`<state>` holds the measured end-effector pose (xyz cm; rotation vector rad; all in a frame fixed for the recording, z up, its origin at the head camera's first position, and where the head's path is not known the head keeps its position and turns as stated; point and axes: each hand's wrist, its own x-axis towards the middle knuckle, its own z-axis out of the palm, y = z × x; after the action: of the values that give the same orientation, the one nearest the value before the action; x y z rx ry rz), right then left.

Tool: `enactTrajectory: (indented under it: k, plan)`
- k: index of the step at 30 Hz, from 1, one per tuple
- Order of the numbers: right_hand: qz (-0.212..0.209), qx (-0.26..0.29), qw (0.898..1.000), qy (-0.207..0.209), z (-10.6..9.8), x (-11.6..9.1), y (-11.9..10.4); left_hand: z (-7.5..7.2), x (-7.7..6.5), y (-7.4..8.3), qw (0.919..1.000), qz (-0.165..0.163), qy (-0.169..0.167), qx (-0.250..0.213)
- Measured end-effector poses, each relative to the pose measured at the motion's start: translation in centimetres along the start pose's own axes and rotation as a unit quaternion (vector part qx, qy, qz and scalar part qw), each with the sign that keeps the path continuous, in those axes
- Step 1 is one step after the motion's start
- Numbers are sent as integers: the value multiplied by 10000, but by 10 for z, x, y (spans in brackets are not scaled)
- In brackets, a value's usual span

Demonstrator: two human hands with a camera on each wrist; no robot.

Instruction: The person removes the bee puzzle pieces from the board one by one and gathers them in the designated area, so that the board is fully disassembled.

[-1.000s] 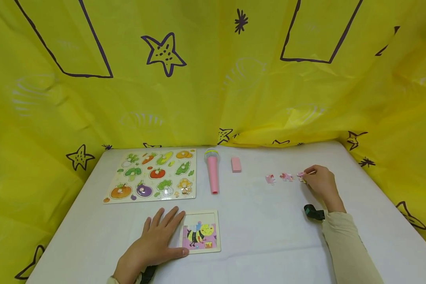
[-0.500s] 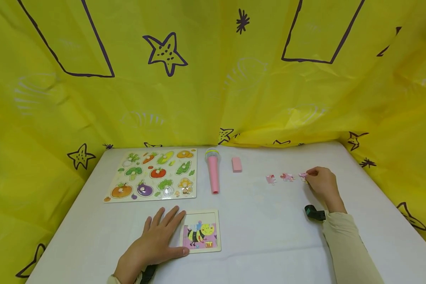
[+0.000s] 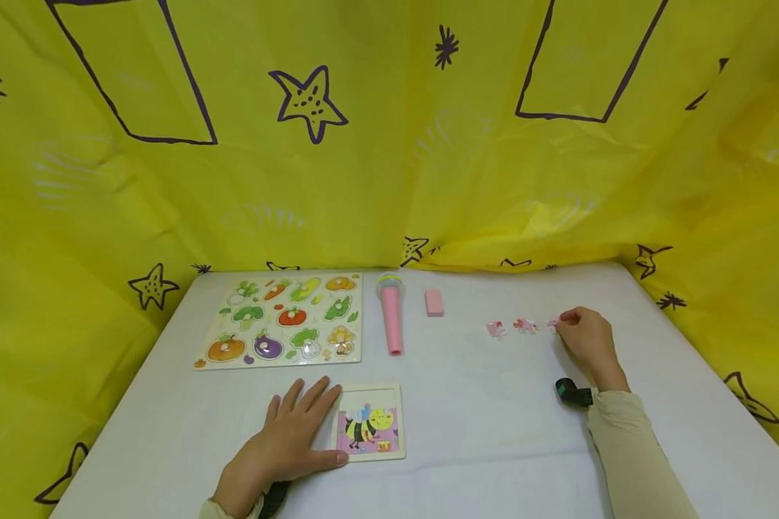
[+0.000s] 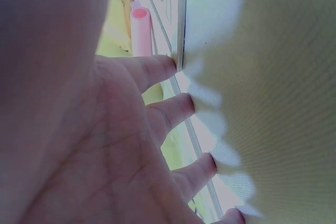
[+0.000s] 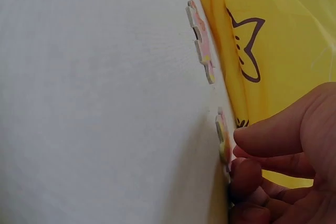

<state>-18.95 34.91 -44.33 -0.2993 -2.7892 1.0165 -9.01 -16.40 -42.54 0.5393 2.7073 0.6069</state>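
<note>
My left hand (image 3: 291, 436) lies with fingers spread at the left edge of a small wooden puzzle tray (image 3: 400, 424), its thumb resting on the lower left corner. In the tray, a bee picture (image 3: 366, 431) fills the lower part; the top strip shows bare backing. Far right, the thumb and bent fingers of my right hand (image 3: 587, 339) pinch the edge of a pink jigsaw piece (image 5: 222, 137), partly hidden by the fingers. Left of it, two more jigsaw pieces lie in a row: a middle piece (image 3: 526, 326) and an outer piece (image 3: 495, 330).
A vegetable peg puzzle board (image 3: 279, 321) lies at the back left. Beside it are a pink toy microphone (image 3: 392, 317) and a pink block (image 3: 433, 303). White cloth (image 3: 474, 411) covers the table, and a yellow patterned curtain (image 3: 376, 180) hangs behind.
My right fingers have shifted slightly on the rightmost piece, covering more of it. The left hand stays at the tray. The head view has tilted a little.
</note>
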Motion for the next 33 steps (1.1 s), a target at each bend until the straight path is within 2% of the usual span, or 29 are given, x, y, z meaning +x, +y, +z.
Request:
enactTrajectory:
  k: [7, 15, 24, 29, 33]
  plan:
    - [-139, 251, 9995, -89, -4, -5, -16, -1, 1, 2, 10000, -55, -70, -29]
    - [-776, 853, 9932, -179, 5, -14, -65, -1, 1, 3, 9998, -130, -130, -6]
    - [-1973, 991, 9746, -367, 40, -36, -117, 0, 0, 3, 9999, -60, -124, -42]
    - [-2613, 940, 9587, -611, 58, -50, -142, 0, 2, 0, 9999, 82, -53, -34]
    - [-3042, 941, 9444, -820, 72, -61, -154, 0, 1, -3, 9999, 61, -106, -61]
